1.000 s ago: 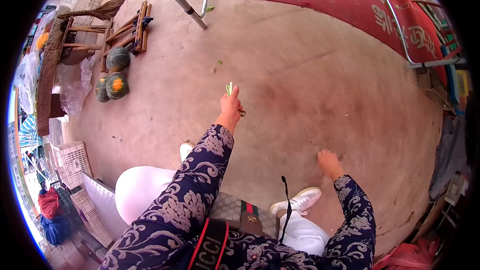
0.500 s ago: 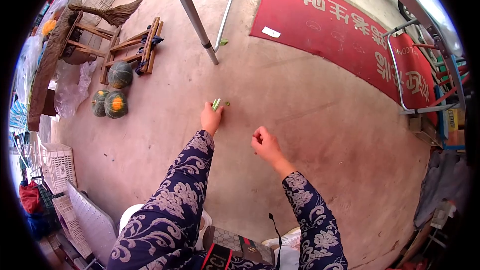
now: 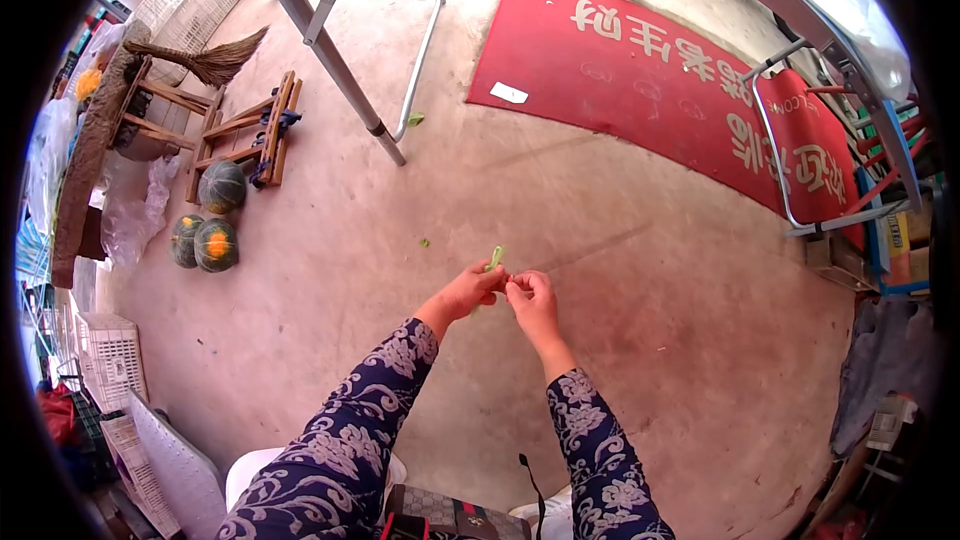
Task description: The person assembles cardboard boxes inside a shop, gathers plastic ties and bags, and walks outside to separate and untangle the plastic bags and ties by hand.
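My left hand [image 3: 472, 290] is closed around a short pale-green piece of vegetable stalk [image 3: 496, 256], whose end sticks up above the thumb. Close against it, my right hand [image 3: 533, 298] is pinched, its fingertips meeting those of the left. Whatever lies between the right fingertips is too small to make out. Both hands are above the concrete floor [image 3: 480, 195]. A small green scrap [image 3: 425, 242] lies on the floor beyond them.
Green pumpkins [image 3: 222, 188] sit at the left by a wooden frame [image 3: 245, 130] and a broom [image 3: 215, 62]. A metal table leg [image 3: 340, 80] stands ahead. To the right are a red mat [image 3: 620, 85] and a folding chair [image 3: 800, 160]. A white crate [image 3: 110, 348] stands at lower left.
My left hand has come back and to the right with the green stalk, meeting my right hand. The view has shifted slightly, bringing more of the table into sight.
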A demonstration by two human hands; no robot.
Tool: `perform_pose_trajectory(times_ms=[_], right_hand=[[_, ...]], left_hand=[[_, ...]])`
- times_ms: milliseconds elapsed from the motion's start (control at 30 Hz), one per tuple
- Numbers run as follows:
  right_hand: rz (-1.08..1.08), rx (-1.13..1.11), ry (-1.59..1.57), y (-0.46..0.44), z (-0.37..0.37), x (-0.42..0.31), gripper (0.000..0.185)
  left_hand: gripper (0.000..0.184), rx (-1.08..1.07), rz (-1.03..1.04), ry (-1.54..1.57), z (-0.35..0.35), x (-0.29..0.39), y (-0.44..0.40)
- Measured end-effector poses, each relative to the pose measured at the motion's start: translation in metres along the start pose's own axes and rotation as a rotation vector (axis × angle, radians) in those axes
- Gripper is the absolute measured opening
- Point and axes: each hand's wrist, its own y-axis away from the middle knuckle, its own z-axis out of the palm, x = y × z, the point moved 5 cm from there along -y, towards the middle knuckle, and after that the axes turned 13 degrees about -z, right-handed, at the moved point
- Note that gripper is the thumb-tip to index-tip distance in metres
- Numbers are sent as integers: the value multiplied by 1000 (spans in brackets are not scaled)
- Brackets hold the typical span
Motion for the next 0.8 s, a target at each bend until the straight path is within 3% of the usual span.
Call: perform_pose_trajectory(times_ms=[33, 233, 300, 400, 600, 700, 800], right_hand=[[-50, 20, 60, -1, -5, -4, 9], [-192, 93, 459, -1, -38, -34, 9], [-159, 22, 413, -1, -45, -45, 11], [-18, -27, 54, -3, -69, -74, 23], [222, -19, -42, 23, -176, -192, 23], [217, 163, -77, 63, -202, -266, 24], [124, 424, -82, 118, -203, -275, 28]], left_hand=[[19, -112, -15, 64, 13, -7, -8], [29, -11, 44, 146, 69, -9, -1], [30, 44, 169, 158, 77, -11, -9], [28, 116, 127, 173, 88, 9, 2], [26, -151, 51, 452, 118, 68, -5], [25, -257, 23, 585, 143, 89, -5], [24, -454, 2, 700, 173, 97, 2]])
